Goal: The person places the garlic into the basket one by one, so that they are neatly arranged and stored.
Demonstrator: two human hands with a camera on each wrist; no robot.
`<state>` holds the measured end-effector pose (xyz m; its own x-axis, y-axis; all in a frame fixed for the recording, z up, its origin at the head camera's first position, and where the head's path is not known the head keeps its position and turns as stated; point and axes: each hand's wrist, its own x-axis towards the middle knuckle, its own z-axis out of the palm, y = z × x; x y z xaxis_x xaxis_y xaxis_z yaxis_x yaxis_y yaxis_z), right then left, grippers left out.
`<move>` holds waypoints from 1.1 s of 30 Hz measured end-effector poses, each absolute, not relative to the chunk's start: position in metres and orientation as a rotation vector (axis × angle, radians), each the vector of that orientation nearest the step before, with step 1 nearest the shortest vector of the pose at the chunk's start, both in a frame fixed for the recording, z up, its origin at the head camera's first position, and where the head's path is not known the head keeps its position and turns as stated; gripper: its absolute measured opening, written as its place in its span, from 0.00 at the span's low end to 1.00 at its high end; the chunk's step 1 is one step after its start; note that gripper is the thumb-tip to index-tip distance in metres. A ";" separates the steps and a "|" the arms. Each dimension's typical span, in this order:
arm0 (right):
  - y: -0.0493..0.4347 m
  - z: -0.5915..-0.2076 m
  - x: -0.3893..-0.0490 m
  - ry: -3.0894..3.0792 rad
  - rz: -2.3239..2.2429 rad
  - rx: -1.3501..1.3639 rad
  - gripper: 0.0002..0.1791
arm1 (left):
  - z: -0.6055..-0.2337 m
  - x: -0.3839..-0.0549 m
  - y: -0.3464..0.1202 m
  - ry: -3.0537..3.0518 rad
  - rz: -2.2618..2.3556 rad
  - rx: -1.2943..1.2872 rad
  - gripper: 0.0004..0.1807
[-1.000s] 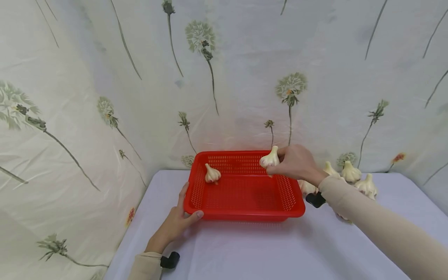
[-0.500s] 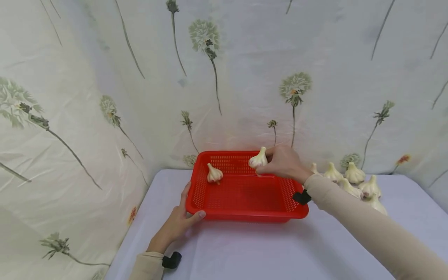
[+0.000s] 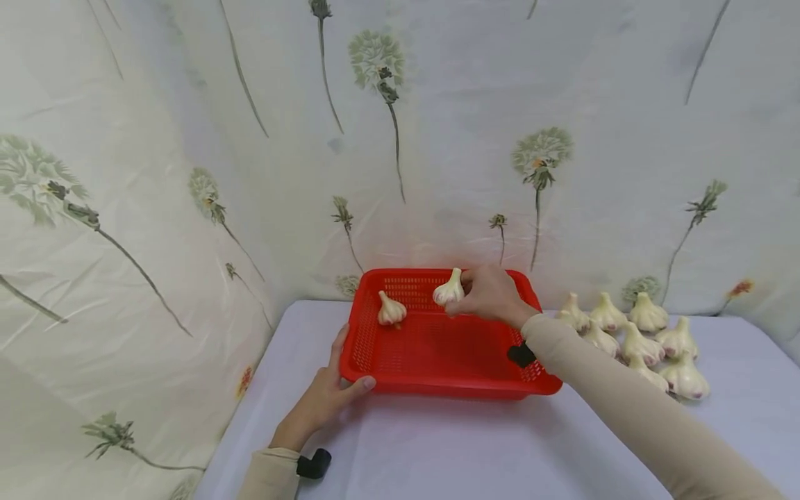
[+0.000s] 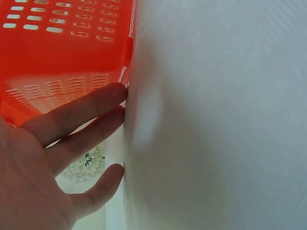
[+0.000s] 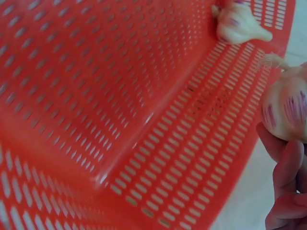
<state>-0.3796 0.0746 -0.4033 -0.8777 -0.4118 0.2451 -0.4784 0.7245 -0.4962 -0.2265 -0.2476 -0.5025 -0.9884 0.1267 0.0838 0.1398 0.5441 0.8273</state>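
My right hand (image 3: 490, 295) pinches a white garlic bulb (image 3: 446, 292), neck up, above the red plastic basket (image 3: 450, 385). The right wrist view shows purple streaks on this held bulb (image 5: 288, 105) and dry roots at its base. A second garlic bulb (image 3: 391, 311) lies inside the basket toward its back left. At the basket's front left corner rests my left hand (image 3: 325, 396), its thumb along the front rim and fingers along the left side. Seen from the left wrist, the fingers (image 4: 91, 105) are fairly straight beside the perforated wall, tips down at the white tablecloth.
To the right of the basket, several more garlic bulbs (image 3: 640, 344) stand grouped on the white-covered table (image 3: 450, 451). A curtain (image 3: 450, 173) printed with dandelions hangs right behind the table's back edge and along the left side.
My right hand has carried its garlic bulb leftward over the basket, uncovering more of the bulbs at the right. My left hand stays at the basket's corner, while the head view has shifted slightly.
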 end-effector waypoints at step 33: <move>0.033 -0.463 -0.418 -2.842 0.523 0.915 0.26 | -0.500 -0.227 -0.248 -2.763 -1.472 -0.244 0.54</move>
